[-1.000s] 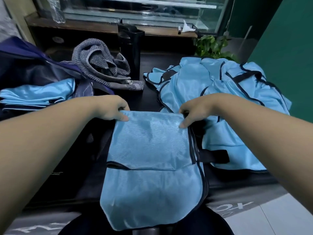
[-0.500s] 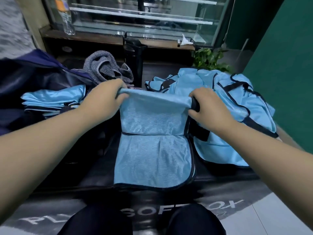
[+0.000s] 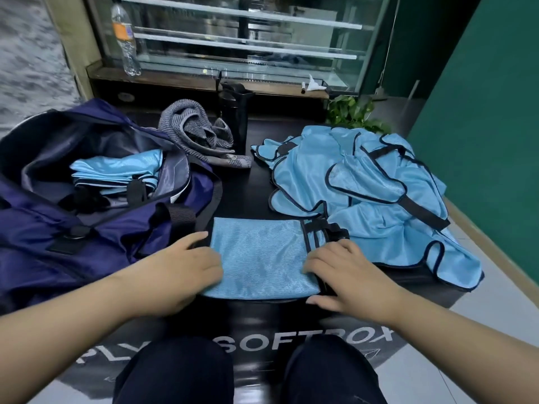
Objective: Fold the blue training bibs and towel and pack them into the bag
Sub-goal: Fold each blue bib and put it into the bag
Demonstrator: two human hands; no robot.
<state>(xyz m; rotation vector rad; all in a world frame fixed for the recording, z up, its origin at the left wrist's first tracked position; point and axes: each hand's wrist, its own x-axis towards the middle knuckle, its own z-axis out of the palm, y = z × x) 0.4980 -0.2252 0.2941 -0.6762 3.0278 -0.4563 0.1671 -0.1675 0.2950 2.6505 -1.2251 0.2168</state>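
Folded bib (image 3: pixel 259 255): centre frame, light, limp, slippery mesh
Hold: opposite short edges
Left hand (image 3: pixel 186 275), right hand (image 3: pixel 350 275): flat, pressing edges

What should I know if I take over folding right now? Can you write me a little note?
Left hand: fingers laid flat on the left edge of the folded bib.
Right hand: fingers laid flat on its right edge, by the black trim.
Done: that bib lies folded into a neat rectangle on the black box in front of you. Some folded bibs already sit inside the open navy bag on the left.
Left to do: put this bib in the bag, fold the heap of loose bibs on the right, then fold the grey towel at the back and pack it all.
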